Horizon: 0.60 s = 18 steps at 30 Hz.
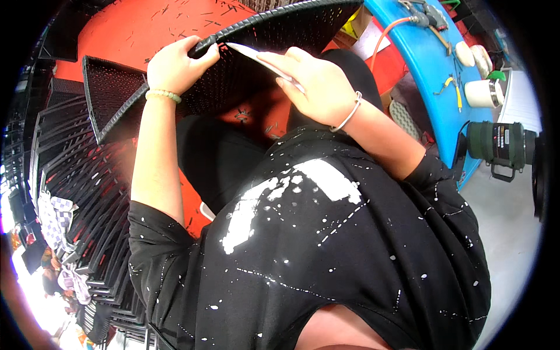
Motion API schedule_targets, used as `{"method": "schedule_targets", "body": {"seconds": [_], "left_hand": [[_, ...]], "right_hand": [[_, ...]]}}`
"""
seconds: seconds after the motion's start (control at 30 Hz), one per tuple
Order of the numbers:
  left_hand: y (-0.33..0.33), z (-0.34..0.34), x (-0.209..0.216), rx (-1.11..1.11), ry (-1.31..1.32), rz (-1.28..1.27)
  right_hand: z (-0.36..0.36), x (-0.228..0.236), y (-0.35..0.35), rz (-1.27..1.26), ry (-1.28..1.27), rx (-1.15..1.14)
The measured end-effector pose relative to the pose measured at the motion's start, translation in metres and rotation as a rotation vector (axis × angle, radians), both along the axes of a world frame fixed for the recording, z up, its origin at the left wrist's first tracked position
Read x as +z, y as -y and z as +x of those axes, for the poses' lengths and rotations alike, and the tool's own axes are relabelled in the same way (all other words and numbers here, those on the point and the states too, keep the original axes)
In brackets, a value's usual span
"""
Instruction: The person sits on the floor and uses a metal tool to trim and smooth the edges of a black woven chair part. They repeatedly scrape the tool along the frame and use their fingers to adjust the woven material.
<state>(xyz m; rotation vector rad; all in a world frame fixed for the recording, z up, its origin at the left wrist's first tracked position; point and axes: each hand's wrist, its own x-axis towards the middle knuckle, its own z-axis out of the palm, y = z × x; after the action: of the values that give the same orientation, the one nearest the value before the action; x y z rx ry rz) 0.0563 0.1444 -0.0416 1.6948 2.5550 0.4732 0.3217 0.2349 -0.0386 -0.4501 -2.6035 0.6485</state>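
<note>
A black woven wicker piece [291, 29] with a thick wrapped rim leans across my lap, its rim curving from the lower left up to the top right. My left hand [174, 65] is closed around that rim, thumb on the near side. In my right hand [324, 84] is a pale, slim pointed blade that looks like a knife [248, 51]. Its tip points left and sits at the rim, just right of my left thumb. The handle is mostly hidden in my fingers, so I cannot see its full shape.
Red flooring [125, 32] strewn with short black scraps lies beyond. Many black frames [87, 169] stand stacked at left. A blue table [417, 76] at right carries pliers [448, 87], a white mug [483, 93] and a corded tool [429, 16]. A green cylinder [496, 141] with a handle stands nearer.
</note>
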Motion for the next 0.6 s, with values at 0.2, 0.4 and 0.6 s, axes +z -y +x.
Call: {"method": "schedule_targets", "body": {"seconds": [0.2,0.4,0.6], "left_hand": [[-0.001,0.000,0.002,0.006,0.024,0.030],[0.001,-0.006,0.006,-0.010,0.017,0.037],[-0.004,-0.020,-0.005,-0.038,-0.012,0.102]], "right_hand": [[-0.009,0.021,0.004,0.210,0.062,0.005],[-0.022,0.026,0.003,0.337,0.091,0.035],[-0.034,0.027,-0.002,0.461,0.088,0.000]]}}
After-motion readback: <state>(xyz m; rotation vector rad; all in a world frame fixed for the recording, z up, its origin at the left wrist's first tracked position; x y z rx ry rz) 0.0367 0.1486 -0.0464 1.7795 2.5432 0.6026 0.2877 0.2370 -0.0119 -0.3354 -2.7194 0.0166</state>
